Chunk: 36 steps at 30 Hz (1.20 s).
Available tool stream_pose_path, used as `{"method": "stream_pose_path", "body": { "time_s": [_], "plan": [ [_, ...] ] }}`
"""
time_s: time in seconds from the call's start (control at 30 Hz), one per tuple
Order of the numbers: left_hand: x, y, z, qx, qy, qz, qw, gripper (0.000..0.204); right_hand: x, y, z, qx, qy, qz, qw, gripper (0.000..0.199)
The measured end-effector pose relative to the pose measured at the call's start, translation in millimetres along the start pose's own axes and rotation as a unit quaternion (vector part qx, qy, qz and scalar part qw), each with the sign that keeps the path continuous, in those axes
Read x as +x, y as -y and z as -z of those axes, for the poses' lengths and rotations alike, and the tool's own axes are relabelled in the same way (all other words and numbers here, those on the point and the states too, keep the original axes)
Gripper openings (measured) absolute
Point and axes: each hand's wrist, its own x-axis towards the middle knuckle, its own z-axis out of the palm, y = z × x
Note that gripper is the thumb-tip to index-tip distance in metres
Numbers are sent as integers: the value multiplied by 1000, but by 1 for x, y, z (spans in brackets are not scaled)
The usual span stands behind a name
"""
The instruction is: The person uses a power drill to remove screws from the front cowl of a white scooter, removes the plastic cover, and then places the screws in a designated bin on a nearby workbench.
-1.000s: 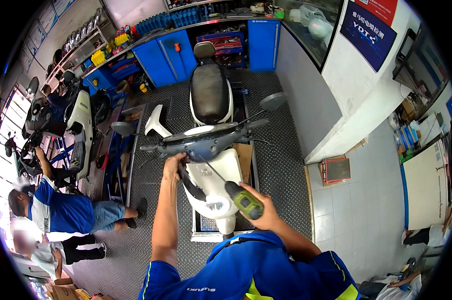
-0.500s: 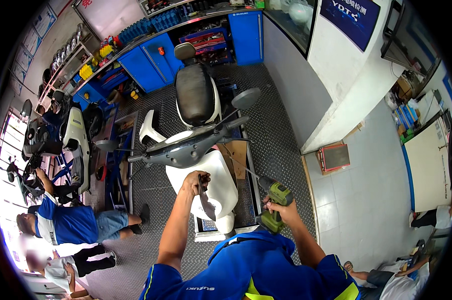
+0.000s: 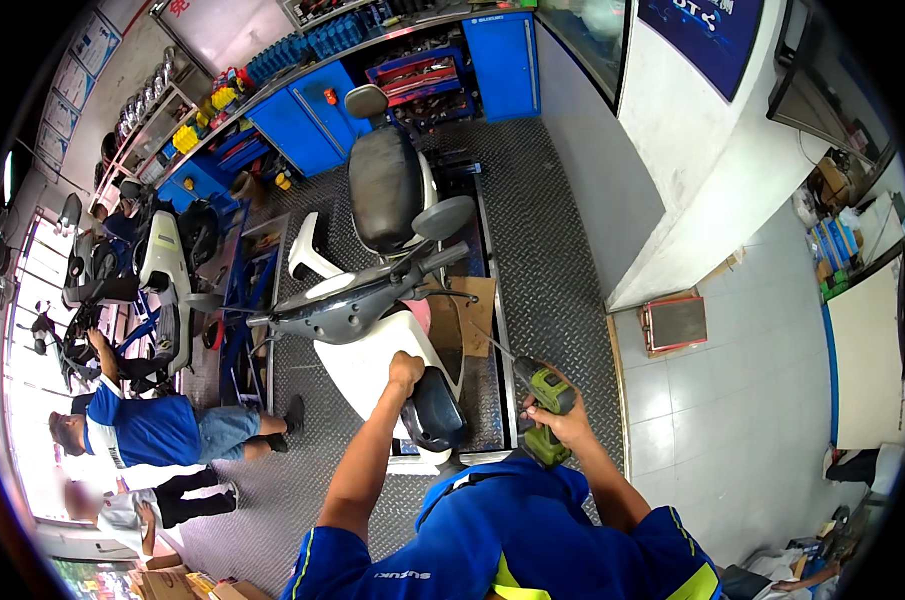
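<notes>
My left hand (image 3: pixel 405 370) is closed on the upper edge of a dark, glossy curved panel (image 3: pixel 436 415). The panel hangs in front of the white front body (image 3: pixel 372 358) of a scooter, covering part of it. To the right, my right hand (image 3: pixel 568 425) grips the handle of a green and black cordless drill (image 3: pixel 549 388). A long thin bit points from the drill up and left, its tip in the air beside the scooter. Ahead of my hands lie the grey handlebar cover (image 3: pixel 330 312) and the dark seat (image 3: pixel 384 195).
A white curved body panel (image 3: pixel 310 248) lies left of the seat on the patterned metal floor. Blue cabinets (image 3: pixel 317 115) line the back. At the left, a person in blue (image 3: pixel 162 430) reaches toward another scooter (image 3: pixel 167 260). A pillar (image 3: pixel 692 200) stands at the right.
The dark panel has turned so its broad glossy face shows, and my left hand has shifted slightly right and down. The scooter's handlebar looks turned. The drill stays in my right hand, slightly lower.
</notes>
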Motion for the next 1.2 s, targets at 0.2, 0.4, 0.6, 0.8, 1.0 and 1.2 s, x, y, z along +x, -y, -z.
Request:
{"method": "stream_pose_path", "body": {
  "time_s": [0.2,0.4,0.6,0.8,1.0,1.2],
  "plan": [
    [-10,0,-34,5,19,-14,1000,42,-3,-5,42,-165,-31,10,986,79],
    [-8,-4,-52,-9,35,-8,999,41,-12,-36,72,-311,-122,14,943,80],
    [0,-50,-114,-4,117,-83,990,36,-22,4,59,-207,-208,-79,953,75],
    [-40,-166,-143,-64,122,-11,990,46,23,12,116,-362,-209,49,907,81],
    [14,-288,-221,-63,143,5,988,33,108,37,209,-367,-178,18,913,79],
    [115,-365,-282,-222,35,202,953,29,213,78,251,-521,-139,-21,842,78]
  ]
}}
